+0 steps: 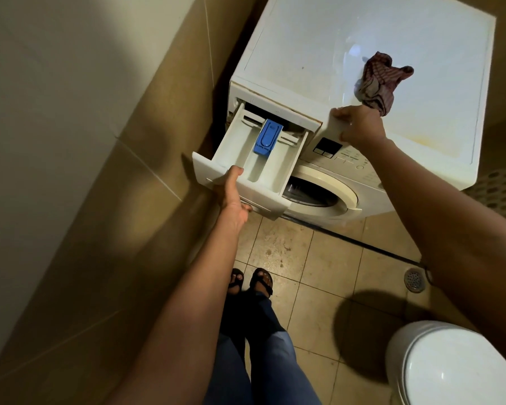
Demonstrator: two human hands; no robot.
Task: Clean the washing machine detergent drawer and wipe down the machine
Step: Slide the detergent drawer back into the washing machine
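Observation:
The white washing machine [319, 48] stands against the tiled wall. Its detergent drawer [246, 153] is pulled far out at the upper left of the front, with a blue insert [268, 137] in its middle compartment. My left hand [231, 194] grips the drawer's front panel, thumb over the top edge. My right hand [360, 124] rests on the machine's top front edge above the control panel [351, 159]. It holds a bunched red striped cloth [377, 83], which sticks out behind it onto the lid.
The round door [324, 188] sits below the drawer. A tiled wall [129, 171] runs close on the left. A white toilet lid [456, 366] is at the lower right and a floor drain [414, 279] beside it. My feet in sandals [250, 283] stand on the tiled floor.

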